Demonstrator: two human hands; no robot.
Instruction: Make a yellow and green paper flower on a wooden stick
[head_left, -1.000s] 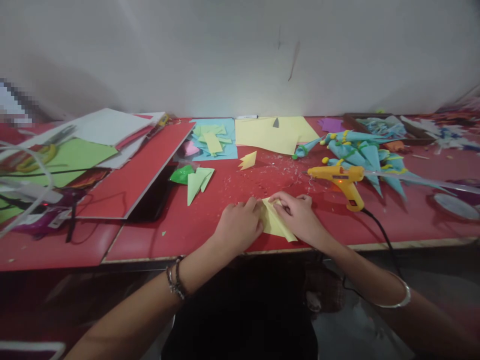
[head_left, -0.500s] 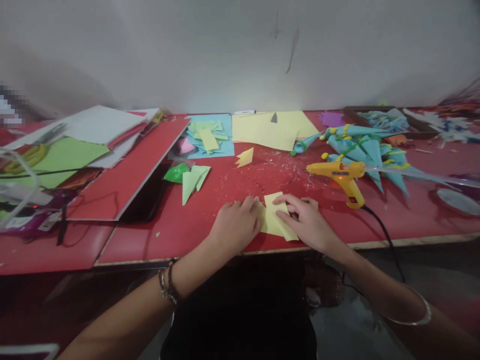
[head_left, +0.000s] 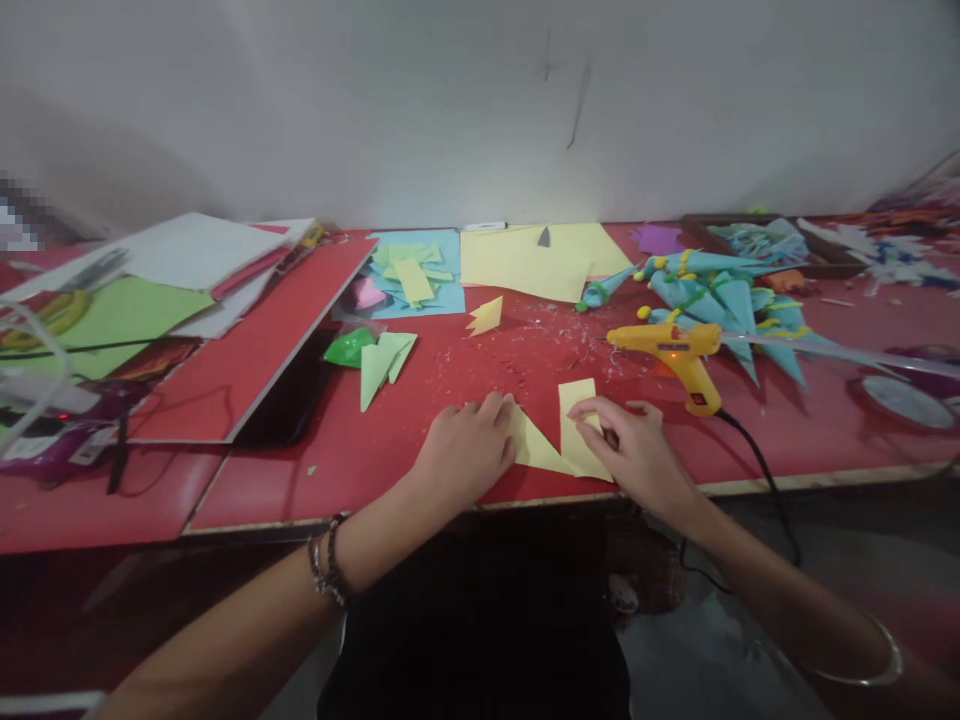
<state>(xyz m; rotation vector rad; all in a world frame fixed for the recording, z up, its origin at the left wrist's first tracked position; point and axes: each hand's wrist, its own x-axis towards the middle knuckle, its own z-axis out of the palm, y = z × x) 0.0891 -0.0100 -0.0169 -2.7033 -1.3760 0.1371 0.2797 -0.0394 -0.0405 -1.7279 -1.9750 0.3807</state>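
Observation:
Near the table's front edge lies a pale yellow sheet of paper (head_left: 538,446), its left part a slanting, triangle-like piece. My left hand (head_left: 469,447) presses that part down with curled fingers, which hide its left end. On the right, my right hand (head_left: 634,447) pinches an upright yellow paper strip (head_left: 576,400) between thumb and fingers. A V-shaped gap parts the strip from the slanting piece, and the two still meet at the bottom. Beyond my hands lies a small folded yellow paper piece (head_left: 486,316).
A yellow glue gun (head_left: 671,350) with a cable rests at right, before blue paper cones (head_left: 739,300). Left are folded green papers (head_left: 385,365), a green packet (head_left: 355,346) and a red board (head_left: 277,345). Yellow sheets (head_left: 517,262) and a tray (head_left: 825,250) lie at the back.
My right hand has moved right with the strip, widening the gap between it and the slanting part. My left hand has stayed nearly in place on the paper.

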